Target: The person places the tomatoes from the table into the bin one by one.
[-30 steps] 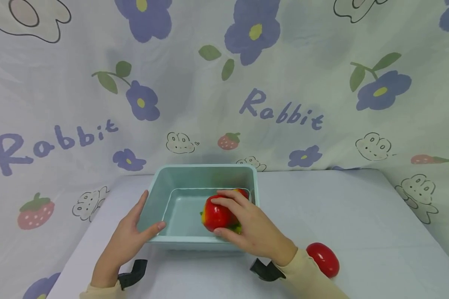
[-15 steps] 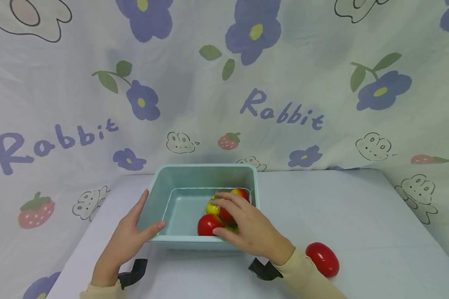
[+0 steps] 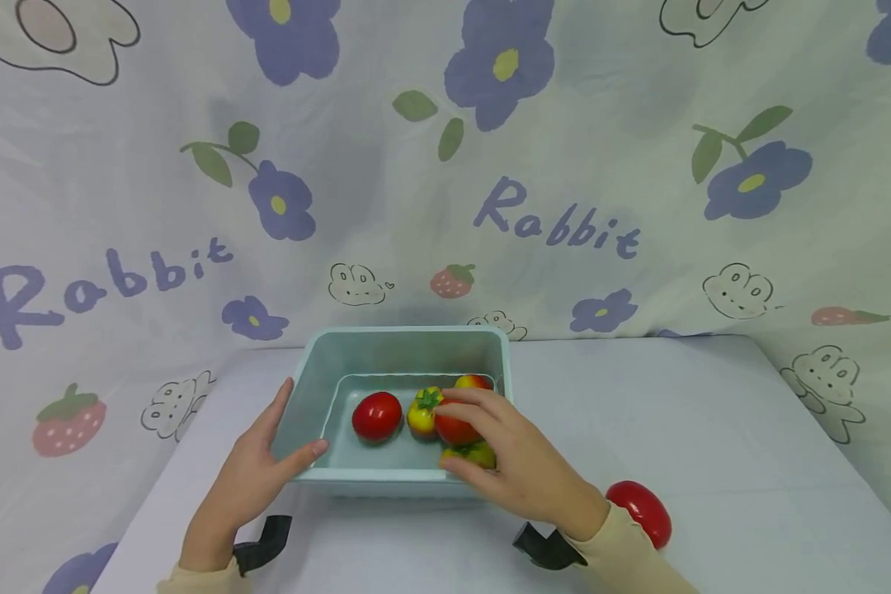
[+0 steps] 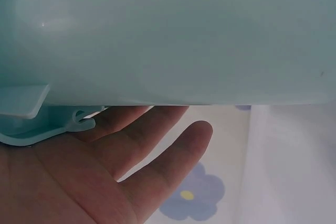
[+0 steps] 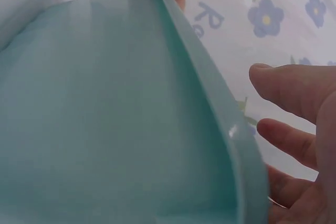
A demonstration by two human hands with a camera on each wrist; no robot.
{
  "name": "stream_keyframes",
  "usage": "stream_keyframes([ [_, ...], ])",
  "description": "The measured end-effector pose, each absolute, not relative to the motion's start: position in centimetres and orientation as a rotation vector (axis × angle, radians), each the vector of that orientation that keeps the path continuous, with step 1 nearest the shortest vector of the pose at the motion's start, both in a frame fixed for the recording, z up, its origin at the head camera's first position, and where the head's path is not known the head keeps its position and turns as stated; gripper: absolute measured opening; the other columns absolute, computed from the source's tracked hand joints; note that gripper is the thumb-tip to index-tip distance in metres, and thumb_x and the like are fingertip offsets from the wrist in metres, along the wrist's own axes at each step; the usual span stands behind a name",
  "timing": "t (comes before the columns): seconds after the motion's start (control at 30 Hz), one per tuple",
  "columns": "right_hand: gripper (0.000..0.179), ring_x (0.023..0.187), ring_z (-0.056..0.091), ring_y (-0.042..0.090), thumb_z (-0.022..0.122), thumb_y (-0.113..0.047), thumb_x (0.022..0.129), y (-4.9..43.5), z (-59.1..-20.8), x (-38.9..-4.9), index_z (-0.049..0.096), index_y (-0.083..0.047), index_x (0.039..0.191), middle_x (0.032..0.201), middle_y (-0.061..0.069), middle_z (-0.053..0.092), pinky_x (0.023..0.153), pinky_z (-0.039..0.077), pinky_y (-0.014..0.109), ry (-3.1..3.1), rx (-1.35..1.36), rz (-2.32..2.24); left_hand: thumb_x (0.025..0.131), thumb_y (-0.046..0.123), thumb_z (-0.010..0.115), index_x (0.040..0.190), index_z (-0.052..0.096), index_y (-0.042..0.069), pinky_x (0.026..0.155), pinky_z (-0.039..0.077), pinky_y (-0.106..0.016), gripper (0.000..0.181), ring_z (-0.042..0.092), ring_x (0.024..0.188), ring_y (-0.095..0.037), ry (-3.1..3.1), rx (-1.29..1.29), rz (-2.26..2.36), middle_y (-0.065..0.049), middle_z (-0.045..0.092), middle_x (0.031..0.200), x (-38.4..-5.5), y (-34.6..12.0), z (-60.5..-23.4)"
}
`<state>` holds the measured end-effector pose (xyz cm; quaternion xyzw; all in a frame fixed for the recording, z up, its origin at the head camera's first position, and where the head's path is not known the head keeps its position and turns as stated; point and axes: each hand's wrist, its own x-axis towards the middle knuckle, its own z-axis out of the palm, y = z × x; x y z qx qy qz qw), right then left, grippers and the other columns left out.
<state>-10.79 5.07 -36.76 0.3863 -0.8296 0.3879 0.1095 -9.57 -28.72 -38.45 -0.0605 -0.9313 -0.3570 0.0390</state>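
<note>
A pale teal plastic bin (image 3: 401, 475) stands on the table with several glossy red and yellow fruits inside. My left hand (image 3: 256, 470) holds its front left corner, thumb over the rim and fingers along the outside wall. My right hand (image 3: 523, 458) hangs over the bin's right side, fingers spread apart and fingertips close over a red fruit (image 3: 453, 427). Left of that lies a yellow fruit with a green calyx (image 3: 425, 412), and a plain red fruit (image 3: 377, 417) rests nearer the middle. A yellow-green fruit (image 3: 473, 454) is partly hidden by the right hand.
A red oval fruit (image 3: 642, 511) lies on the white table (image 3: 713, 445) beside my right sleeve. Another red-yellow fruit (image 3: 473, 381) sits in the bin's back right corner. Behind the table hangs a cloth (image 3: 386, 206) printed with flowers and rabbits.
The right hand has let go of a red fruit, which dropped and rolled left to the bin's middle. That hand then shifted slightly right. The left hand and bin have stayed put.
</note>
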Motion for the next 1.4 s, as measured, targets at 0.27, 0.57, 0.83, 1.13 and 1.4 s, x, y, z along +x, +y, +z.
stream_keyframes([
  [0.27, 0.051, 0.126, 0.038, 0.012, 0.063, -0.04, 0.087, 7.4, -36.1, -10.0, 0.048, -0.023, 0.132, 0.14, -0.006, 0.038, 0.095, 0.046, 0.036, -2.499, 1.056, 1.127, 0.085, 0.039, 0.065, 0.15, 0.006, 0.025, 0.098, 0.025, -0.067, 0.089, 0.019, 0.137, -0.037, -2.853, -0.176, -1.131, -0.006, 0.015, 0.154, -9.5, -28.6, -38.3],
  [0.57, 0.051, 0.126, 0.039, 0.014, 0.065, -0.037, 0.086, 9.9, -36.4, -9.4, 0.047, -0.026, 0.132, 0.139, -0.007, 0.04, 0.096, 0.045, 0.041, -2.549, 0.964, 1.07, 0.084, 0.041, 0.065, 0.15, 0.006, 0.025, 0.098, 0.025, -0.067, 0.09, 0.019, 0.137, -0.038, -2.858, -0.167, -1.135, -0.007, 0.015, 0.154, -9.6, -28.6, -38.4],
  [0.83, 0.053, 0.127, 0.04, 0.013, 0.065, -0.039, 0.085, 12.5, -36.6, -9.4, 0.046, -0.029, 0.133, 0.14, -0.009, 0.041, 0.095, 0.044, 0.045, -2.58, 0.884, 1.084, 0.084, 0.043, 0.065, 0.15, 0.005, 0.027, 0.098, 0.025, -0.067, 0.09, 0.018, 0.137, -0.038, -2.87, -0.148, -1.143, -0.007, 0.015, 0.154, -9.5, -28.5, -38.2],
  [1.13, 0.052, 0.123, 0.043, 0.01, 0.069, -0.029, 0.084, 14.7, -37.7, -8.9, 0.047, -0.03, 0.131, 0.137, -0.009, 0.044, 0.098, 0.043, 0.027, -2.585, 0.815, 1.04, 0.084, 0.043, 0.065, 0.15, 0.005, 0.027, 0.097, 0.025, -0.068, 0.09, 0.018, 0.137, -0.037, -2.873, -0.139, -1.163, -0.006, 0.014, 0.154, -9.6, -28.5, -38.2],
  [1.4, 0.052, 0.115, 0.047, 0.004, 0.067, -0.035, 0.085, 16.3, -39.0, -8.0, 0.045, -0.032, 0.132, 0.134, -0.015, 0.044, 0.089, 0.05, 0.032, -2.685, 0.672, 1.021, 0.084, 0.042, 0.065, 0.15, 0.005, 0.028, 0.097, 0.025, -0.068, 0.09, 0.017, 0.137, -0.037, -2.867, -0.145, -1.169, -0.005, 0.014, 0.154, -9.6, -28.5, -38.1],
])
